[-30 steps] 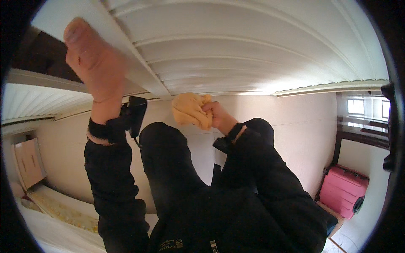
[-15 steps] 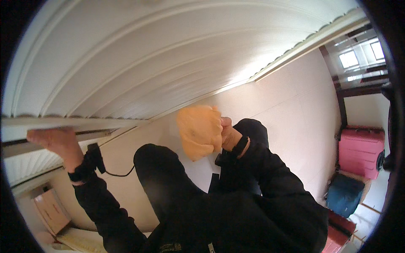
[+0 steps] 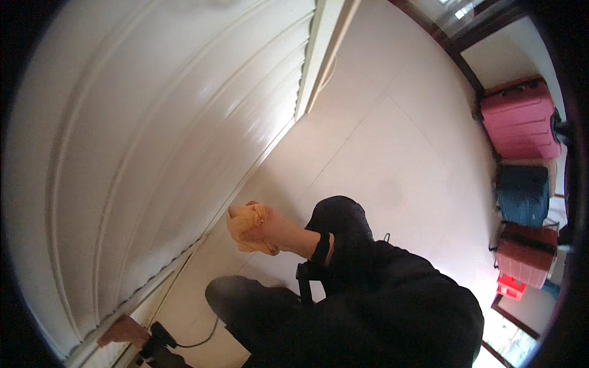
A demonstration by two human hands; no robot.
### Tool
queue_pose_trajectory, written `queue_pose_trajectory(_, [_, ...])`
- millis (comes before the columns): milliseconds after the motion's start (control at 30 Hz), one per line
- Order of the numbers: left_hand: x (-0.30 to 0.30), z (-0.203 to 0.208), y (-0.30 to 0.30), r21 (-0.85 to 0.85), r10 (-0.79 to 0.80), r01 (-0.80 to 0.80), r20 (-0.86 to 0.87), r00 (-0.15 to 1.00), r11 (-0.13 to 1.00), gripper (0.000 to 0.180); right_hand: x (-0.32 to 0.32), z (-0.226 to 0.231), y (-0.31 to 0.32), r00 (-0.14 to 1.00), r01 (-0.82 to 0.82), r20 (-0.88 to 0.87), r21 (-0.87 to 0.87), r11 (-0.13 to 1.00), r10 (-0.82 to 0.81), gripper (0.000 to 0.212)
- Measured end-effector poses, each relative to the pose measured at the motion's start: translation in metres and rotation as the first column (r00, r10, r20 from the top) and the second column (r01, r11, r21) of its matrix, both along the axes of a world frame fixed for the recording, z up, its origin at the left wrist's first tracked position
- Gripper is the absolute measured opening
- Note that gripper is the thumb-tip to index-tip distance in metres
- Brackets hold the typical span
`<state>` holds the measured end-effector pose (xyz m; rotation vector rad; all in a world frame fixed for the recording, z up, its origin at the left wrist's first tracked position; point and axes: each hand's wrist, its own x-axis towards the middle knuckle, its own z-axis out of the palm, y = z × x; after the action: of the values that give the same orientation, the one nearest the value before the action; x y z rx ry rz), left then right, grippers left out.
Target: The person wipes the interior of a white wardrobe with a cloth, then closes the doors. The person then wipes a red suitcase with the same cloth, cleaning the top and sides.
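Note:
My right hand (image 3: 267, 232) is closed round a bunched yellow-orange cloth (image 3: 246, 222), which covers part of the fingers. The cloth is close beside the lower edge of a large white ribbed panel (image 3: 165, 147); whether they touch I cannot tell. At the lower left, my left hand (image 3: 127, 332) grips the edge of the panel, its fingertips partly hidden there. A black strap with a small box and a cable (image 3: 202, 343) is on my left wrist, and another black strap (image 3: 322, 248) circles the right one.
Pale tiled floor (image 3: 380, 153) spreads below. Along the right stand a pink suitcase (image 3: 520, 119), a dark blue suitcase (image 3: 523, 193) and a dull red suitcase (image 3: 526, 254), with a small bright red item (image 3: 510, 286) beside them. My dark-clad knees (image 3: 339, 221) are near my right hand.
The view has turned, so the panel slants more steeply and the suitcases sit higher. The cloth, spread out before, is now bunched up and nearer the panel. My left hand still holds the edge.

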<state>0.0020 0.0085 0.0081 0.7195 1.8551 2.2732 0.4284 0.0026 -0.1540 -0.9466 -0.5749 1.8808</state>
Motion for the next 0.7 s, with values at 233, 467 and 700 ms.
queue_pose_trajectory(233, [0.005,0.008,-0.002,-0.083,0.018,-0.021,-0.036,0.999,0.996,0.083,-0.003,0.022,-0.016,0.984,0.114,0.145,-0.037,0.993,-0.107,0.029])
queue_pose_trajectory(467, [0.014,0.012,-0.006,-0.154,0.029,-0.036,-0.045,0.999,0.987,0.073,0.005,0.041,-0.032,0.977,0.029,-0.185,-0.388,0.921,-0.109,0.037])
queue_pose_trajectory(700, [0.015,0.021,-0.019,-0.243,-0.026,0.025,-0.001,1.0,0.97,0.063,0.004,0.063,-0.058,0.836,-0.005,-0.516,-0.347,0.938,-0.186,0.048])
